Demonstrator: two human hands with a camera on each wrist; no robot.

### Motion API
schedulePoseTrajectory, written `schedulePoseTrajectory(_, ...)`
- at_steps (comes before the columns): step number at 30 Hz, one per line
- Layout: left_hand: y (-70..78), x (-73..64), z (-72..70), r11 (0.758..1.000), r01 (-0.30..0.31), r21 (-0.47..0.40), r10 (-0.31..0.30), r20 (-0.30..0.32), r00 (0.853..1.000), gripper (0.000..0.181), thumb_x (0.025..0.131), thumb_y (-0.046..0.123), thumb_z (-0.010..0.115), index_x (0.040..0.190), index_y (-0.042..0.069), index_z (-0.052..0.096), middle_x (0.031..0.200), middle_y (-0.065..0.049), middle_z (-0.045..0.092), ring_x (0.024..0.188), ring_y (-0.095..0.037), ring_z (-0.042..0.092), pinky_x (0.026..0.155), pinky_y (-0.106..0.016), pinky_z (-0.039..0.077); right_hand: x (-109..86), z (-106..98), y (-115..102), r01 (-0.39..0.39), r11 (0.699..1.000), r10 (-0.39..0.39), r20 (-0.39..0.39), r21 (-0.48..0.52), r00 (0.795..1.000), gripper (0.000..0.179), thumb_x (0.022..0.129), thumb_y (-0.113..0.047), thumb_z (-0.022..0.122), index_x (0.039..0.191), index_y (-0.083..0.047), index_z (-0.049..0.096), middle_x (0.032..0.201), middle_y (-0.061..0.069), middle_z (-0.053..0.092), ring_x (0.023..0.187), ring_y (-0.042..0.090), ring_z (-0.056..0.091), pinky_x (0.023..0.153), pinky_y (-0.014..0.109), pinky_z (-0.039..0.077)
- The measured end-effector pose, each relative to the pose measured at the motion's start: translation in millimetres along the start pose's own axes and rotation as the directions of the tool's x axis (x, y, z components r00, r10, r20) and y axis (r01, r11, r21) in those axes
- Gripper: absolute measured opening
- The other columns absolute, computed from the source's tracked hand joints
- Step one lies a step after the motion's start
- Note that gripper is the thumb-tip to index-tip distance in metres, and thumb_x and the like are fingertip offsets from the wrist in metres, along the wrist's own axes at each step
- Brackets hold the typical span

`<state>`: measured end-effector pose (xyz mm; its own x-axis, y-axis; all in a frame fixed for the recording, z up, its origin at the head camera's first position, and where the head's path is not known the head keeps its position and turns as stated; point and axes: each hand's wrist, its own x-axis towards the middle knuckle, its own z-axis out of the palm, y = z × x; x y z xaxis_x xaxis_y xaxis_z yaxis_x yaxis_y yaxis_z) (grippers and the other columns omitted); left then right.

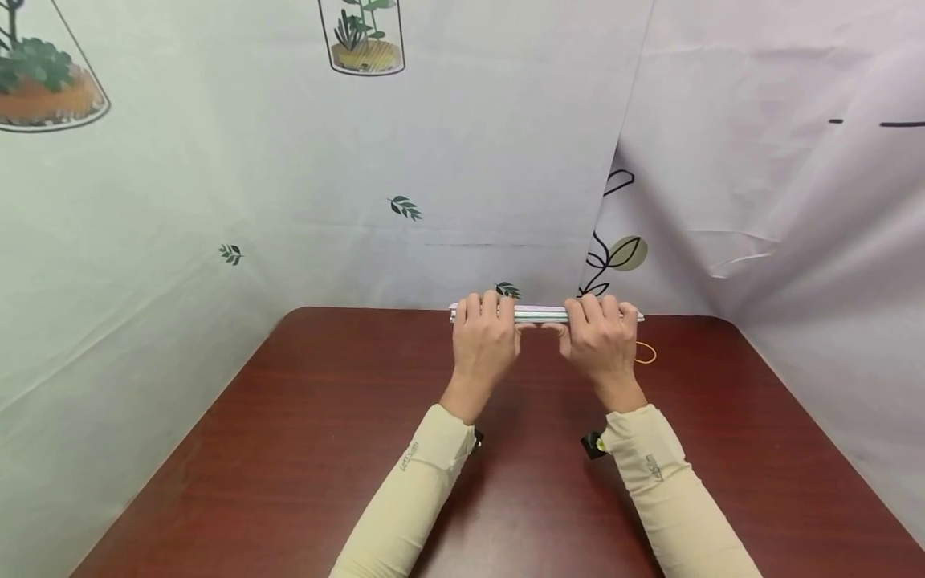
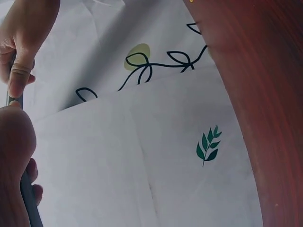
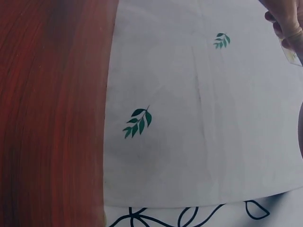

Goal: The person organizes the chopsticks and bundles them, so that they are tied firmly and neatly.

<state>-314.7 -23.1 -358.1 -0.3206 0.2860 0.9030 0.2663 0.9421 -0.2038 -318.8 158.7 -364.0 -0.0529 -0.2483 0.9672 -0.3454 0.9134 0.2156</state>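
Both hands hold a thin stack of flat pieces point(image 1: 540, 314) by its long near edge, level above the far part of the table. Seen nearly edge-on, it has pink, white and pale green layers; its exact kind cannot be told. My left hand point(image 1: 482, 337) grips the left half, fingers curled over the top. On the right half, my right hand point(image 1: 598, 335) does the same. The thumbs point toward each other beneath the stack. In the left wrist view a dark edge of the stack point(image 2: 31, 203) shows beside the left hand. Most of its faces are hidden.
A thin yellow loop point(image 1: 654, 352) shows just right of the right hand. Below the hands lies a dark red wooden table point(image 1: 303, 449). White cloth point(image 1: 506, 160) printed with plants surrounds its back and sides.
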Motion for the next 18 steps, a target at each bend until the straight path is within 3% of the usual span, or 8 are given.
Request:
schedulePoseTrajectory(5, -2.9, 1.7, -1.9, 1.0, 0.0, -0.002, 0.0, 0.0, 1.0, 0.039, 0.093, 0.048, 0.056, 0.088, 0.01, 0.06, 0.085, -0.007, 0.057, 0.075, -0.027, 0.049, 0.075, -0.038, 0.041, 2.1, 0, 0, 0.003, 1.0, -0.003, -0.015, 0.0, 1.0, 0.057, 0.098, -0.057, 0.043, 0.086, -0.003, 0.059, 0.075, 0.014, 0.055, 0.065, 0.036, 0.048, 0.069, 0.05, 0.035)
schedulePoseTrajectory(10, -4.0, 4.4, -6.9, 1.0, 0.001, -0.015, 0.0, 0.054, 0.999, 0.039, 0.095, 0.048, 0.055, 0.088, 0.01, 0.06, 0.082, -0.007, 0.056, 0.073, -0.027, 0.048, 0.072, -0.038, 0.04, 1.1, -4, 1, -0.019, 0.999, 0.018, 0.045, 0.039, 0.999, 0.053, 0.095, -0.055, 0.053, 0.094, -0.003, 0.065, 0.081, 0.014, 0.062, 0.07, 0.037, 0.052, 0.067, 0.05, 0.037)
schedulePoseTrajectory(18, -4.1, 4.2, -8.2, 1.0, -0.019, -0.009, 0.02, 0.09, 0.996, 0.035, 0.098, 0.044, 0.052, 0.086, 0.011, 0.059, 0.08, -0.005, 0.054, 0.072, -0.026, 0.046, 0.072, -0.037, 0.039, 4.8, -12, 11, 0.013, 0.995, -0.028, 0.144, 0.101, 0.989, 0.058, 0.09, -0.058, 0.058, 0.097, -0.002, 0.07, 0.081, 0.014, 0.067, 0.069, 0.036, 0.053, 0.063, 0.05, 0.038)
